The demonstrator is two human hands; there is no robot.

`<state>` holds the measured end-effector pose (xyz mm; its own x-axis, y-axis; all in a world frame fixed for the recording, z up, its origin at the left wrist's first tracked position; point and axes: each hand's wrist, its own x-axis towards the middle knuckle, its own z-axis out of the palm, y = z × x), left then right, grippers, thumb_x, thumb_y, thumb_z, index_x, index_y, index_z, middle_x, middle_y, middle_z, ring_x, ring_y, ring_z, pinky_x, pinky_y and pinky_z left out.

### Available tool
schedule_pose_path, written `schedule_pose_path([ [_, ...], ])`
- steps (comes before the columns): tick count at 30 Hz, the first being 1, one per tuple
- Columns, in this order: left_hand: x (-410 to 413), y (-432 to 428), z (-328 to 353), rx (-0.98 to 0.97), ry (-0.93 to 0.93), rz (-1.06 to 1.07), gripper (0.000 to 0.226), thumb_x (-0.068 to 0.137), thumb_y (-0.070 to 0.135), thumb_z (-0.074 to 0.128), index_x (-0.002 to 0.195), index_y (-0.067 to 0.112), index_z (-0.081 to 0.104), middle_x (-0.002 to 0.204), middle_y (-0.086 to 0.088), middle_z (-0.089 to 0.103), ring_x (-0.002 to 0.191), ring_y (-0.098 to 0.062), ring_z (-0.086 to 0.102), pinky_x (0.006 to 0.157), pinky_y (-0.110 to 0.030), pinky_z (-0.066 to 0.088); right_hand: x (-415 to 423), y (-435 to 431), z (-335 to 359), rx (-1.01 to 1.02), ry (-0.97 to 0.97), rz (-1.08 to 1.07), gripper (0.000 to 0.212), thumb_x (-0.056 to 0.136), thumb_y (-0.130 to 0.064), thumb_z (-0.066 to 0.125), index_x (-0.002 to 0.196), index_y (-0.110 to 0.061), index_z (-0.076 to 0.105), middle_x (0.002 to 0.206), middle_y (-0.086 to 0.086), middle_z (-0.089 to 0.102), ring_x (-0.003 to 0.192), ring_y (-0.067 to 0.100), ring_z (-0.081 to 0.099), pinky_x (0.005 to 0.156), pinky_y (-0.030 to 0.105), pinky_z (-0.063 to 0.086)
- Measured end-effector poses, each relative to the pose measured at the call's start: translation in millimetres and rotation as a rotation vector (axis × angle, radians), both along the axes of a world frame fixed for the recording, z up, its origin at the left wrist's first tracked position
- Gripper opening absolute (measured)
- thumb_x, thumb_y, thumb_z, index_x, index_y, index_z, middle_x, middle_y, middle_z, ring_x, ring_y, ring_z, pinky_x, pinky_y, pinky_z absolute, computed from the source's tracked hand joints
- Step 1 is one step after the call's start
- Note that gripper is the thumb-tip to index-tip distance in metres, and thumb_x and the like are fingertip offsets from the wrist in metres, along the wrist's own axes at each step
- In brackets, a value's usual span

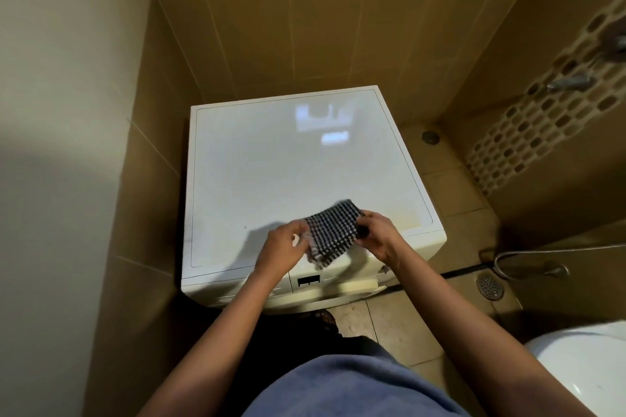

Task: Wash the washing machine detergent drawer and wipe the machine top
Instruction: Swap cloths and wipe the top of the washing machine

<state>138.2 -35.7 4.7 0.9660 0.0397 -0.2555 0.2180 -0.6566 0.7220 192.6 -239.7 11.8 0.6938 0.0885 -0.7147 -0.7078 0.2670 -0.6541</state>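
A white washing machine (271,159) stands in a tiled corner, its flat top bare and glossy. Over its front edge I hold a black-and-white checked cloth (333,230) between both hands, slightly above the top. My left hand (283,245) pinches the cloth's left edge. My right hand (377,234) grips its right edge. The machine's front panel (308,281) shows below my hands; the detergent drawer's spot at the front left is hard to make out.
Tiled walls close in at the left and behind the machine. A floor drain (489,286) and a metal hose (521,261) lie to the right. A white toilet (586,366) sits at the lower right. Taps (572,82) stick out from the right wall.
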Motion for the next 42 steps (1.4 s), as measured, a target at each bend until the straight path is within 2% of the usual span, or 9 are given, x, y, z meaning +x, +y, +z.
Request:
schedule_pose_path([
  [5, -0.9, -15.6, -23.0, 0.051, 0.159, 0.023, 0.023, 0.090, 0.030, 0.061, 0.104, 0.011, 0.066, 0.102, -0.003, 0.065, 0.090, -0.016, 0.060, 0.073, -0.024, 0.043, -6.1, -26.1, -18.8, -0.701, -0.232, 0.344, 0.037, 0.086, -0.015, 0.063, 0.122, -0.006, 0.057, 0.119, 0.007, 0.061, 0.102, 0.023, 0.060, 0.089, 0.035, 0.052],
  [10, 15.3, -33.4, -22.1, -0.035, 0.289, 0.305, 0.057, 0.084, 0.052, 0.066, 0.105, 0.002, 0.049, 0.089, -0.001, 0.055, 0.083, -0.019, 0.057, 0.061, -0.027, 0.042, 10.7, -25.6, -11.4, -0.779, -0.229, 0.476, 0.040, 0.080, -0.040, 0.073, 0.097, -0.006, 0.063, 0.095, 0.004, 0.062, 0.082, 0.016, 0.059, 0.066, 0.024, 0.047],
  [13, 27.1, -41.2, -26.9, -0.048, 0.347, 0.366, 0.076, 0.074, 0.049, 0.078, 0.118, -0.001, 0.044, 0.111, -0.011, 0.059, 0.096, -0.030, 0.064, 0.074, -0.038, 0.056, 28.4, -21.7, -12.8, -0.776, -0.153, 0.499, 0.049, 0.077, -0.045, 0.073, 0.096, -0.002, 0.060, 0.093, 0.005, 0.060, 0.084, 0.019, 0.058, 0.078, 0.034, 0.053],
  [22, 28.0, -39.7, -32.0, -0.178, 0.408, 0.336, 0.034, 0.082, 0.015, 0.074, 0.106, 0.003, 0.053, 0.106, -0.012, 0.065, 0.085, -0.022, 0.061, 0.068, -0.029, 0.050, 19.4, -27.7, 8.0, 0.075, 0.188, 0.499, 0.031, 0.085, -0.009, 0.052, 0.114, 0.001, 0.045, 0.103, 0.016, 0.059, 0.089, 0.025, 0.060, 0.063, 0.028, 0.058],
  [27, 26.9, -54.3, -17.5, -0.517, 0.577, 0.238, 0.027, 0.092, 0.012, 0.063, 0.116, 0.001, 0.059, 0.086, -0.006, 0.066, 0.065, -0.011, 0.055, 0.055, -0.019, 0.047, -19.4, -45.6, 17.7, 0.190, 0.063, 0.245, 0.030, 0.089, 0.011, 0.032, 0.113, 0.001, 0.048, 0.109, 0.021, 0.058, 0.092, 0.029, 0.063, 0.075, 0.038, 0.058],
  [30, 24.3, -71.9, 0.9, -0.631, 0.591, 0.077, 0.031, 0.095, 0.026, 0.059, 0.122, 0.012, 0.055, 0.101, -0.004, 0.067, 0.081, -0.012, 0.059, 0.070, -0.024, 0.048, -50.9, -64.0, 31.7, 0.225, -0.013, 0.073, 0.040, 0.086, 0.017, 0.033, 0.119, 0.000, 0.050, 0.115, 0.024, 0.057, 0.098, 0.032, 0.063, 0.084, 0.043, 0.055],
  [33, 20.8, -97.9, 16.3, -0.693, 0.627, -0.137, 0.055, 0.087, 0.049, 0.059, 0.127, 0.013, 0.053, 0.123, -0.006, 0.064, 0.109, -0.018, 0.059, 0.092, -0.033, 0.048, -87.4, -87.8, 56.3, 0.318, -0.088, -0.139, 0.033, 0.088, 0.018, 0.033, 0.107, 0.001, 0.055, 0.102, 0.020, 0.065, 0.086, 0.028, 0.069, 0.071, 0.035, 0.060],
  [37, 9.0, -154.2, 43.0, -0.865, 0.817, -0.357, 0.052, 0.084, 0.046, 0.059, 0.122, 0.010, 0.059, 0.121, -0.016, 0.066, 0.110, -0.028, 0.062, 0.101, -0.045, 0.047, -137.5, -125.3, 85.0, 0.443, -0.151, -0.469, 0.029, 0.091, 0.010, 0.032, 0.104, 0.003, 0.058, 0.091, 0.020, 0.071, 0.079, 0.028, 0.072, 0.066, 0.037, 0.060],
  [42, -6.4, -243.0, 83.1, -0.839, 0.780, -0.470, 0.045, 0.086, 0.021, 0.067, 0.125, 0.002, 0.056, 0.111, -0.013, 0.070, 0.095, -0.022, 0.067, 0.075, -0.031, 0.056, -182.9, -198.1, 109.6, 0.339, -0.176, -0.729, 0.024, 0.092, 0.004, 0.036, 0.102, 0.005, 0.058, 0.087, 0.020, 0.072, 0.075, 0.028, 0.072, 0.066, 0.040, 0.059],
])
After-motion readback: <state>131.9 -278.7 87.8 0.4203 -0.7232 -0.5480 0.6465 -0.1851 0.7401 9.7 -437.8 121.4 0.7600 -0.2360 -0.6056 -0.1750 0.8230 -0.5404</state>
